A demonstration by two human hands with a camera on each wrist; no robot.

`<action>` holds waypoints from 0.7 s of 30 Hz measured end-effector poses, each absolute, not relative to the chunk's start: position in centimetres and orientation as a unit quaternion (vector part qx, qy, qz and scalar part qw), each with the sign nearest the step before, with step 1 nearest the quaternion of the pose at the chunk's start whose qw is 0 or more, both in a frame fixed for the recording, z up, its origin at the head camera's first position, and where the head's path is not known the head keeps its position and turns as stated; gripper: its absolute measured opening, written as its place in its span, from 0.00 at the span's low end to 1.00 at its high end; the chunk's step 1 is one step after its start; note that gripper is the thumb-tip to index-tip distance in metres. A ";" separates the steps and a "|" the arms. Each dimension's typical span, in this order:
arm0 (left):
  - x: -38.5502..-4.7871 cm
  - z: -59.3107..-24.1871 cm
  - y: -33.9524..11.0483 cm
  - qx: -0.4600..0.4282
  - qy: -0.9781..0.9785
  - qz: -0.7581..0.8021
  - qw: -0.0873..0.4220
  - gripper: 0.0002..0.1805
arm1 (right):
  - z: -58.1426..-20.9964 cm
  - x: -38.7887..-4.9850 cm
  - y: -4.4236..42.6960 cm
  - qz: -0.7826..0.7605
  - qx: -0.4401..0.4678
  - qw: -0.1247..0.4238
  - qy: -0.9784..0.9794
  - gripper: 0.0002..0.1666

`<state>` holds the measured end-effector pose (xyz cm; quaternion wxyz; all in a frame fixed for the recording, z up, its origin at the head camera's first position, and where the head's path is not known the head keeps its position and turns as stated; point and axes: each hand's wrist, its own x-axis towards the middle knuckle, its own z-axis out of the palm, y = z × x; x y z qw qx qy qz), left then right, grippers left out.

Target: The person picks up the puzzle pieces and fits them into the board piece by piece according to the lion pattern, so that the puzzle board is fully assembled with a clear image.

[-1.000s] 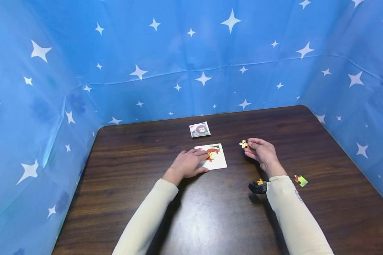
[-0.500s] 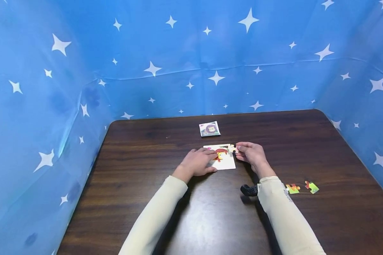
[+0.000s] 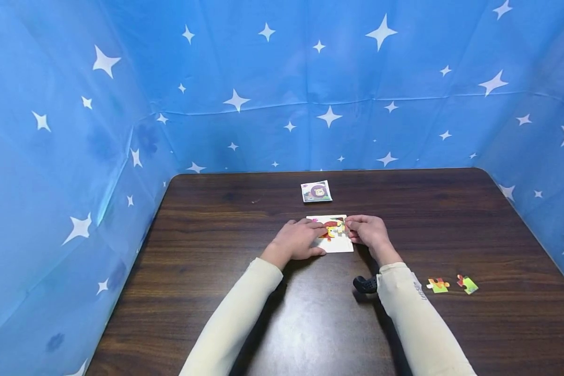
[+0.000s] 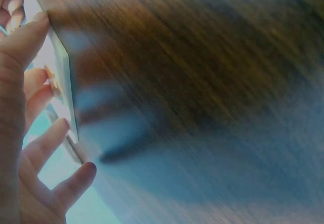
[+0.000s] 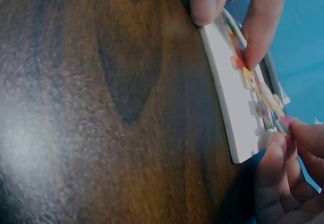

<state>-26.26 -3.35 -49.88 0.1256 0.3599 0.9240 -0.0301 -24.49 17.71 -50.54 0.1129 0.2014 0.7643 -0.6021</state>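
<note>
A white puzzle board, partly filled with red and yellow pieces, lies on the table. My left hand rests on its left part, fingers extended over the assembled pieces and thumb at the near edge. At the board's right side, my right hand pinches a puzzle piece between thumb and fingers. In the right wrist view this piece is at the end of the picture, against or just above the board; its exact fit cannot be seen. My left fingers cover part of the picture.
Two loose puzzle pieces, an orange-and-green one and a red-and-green one, lie right of my right forearm. A lion picture card lies behind the board. A black curved device sits at my right wrist. Blue star-patterned cloth surrounds the table.
My right hand has carried the puzzle piece leftward from beside the board onto its right part. My left hand stays on the board. The head view has shifted slightly.
</note>
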 end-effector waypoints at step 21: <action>-26.1 -50.1 -3.4 0.357 0.926 -0.019 0.118 0.36 | -50.8 -24.5 16.0 -0.357 0.145 0.019 0.922 0.11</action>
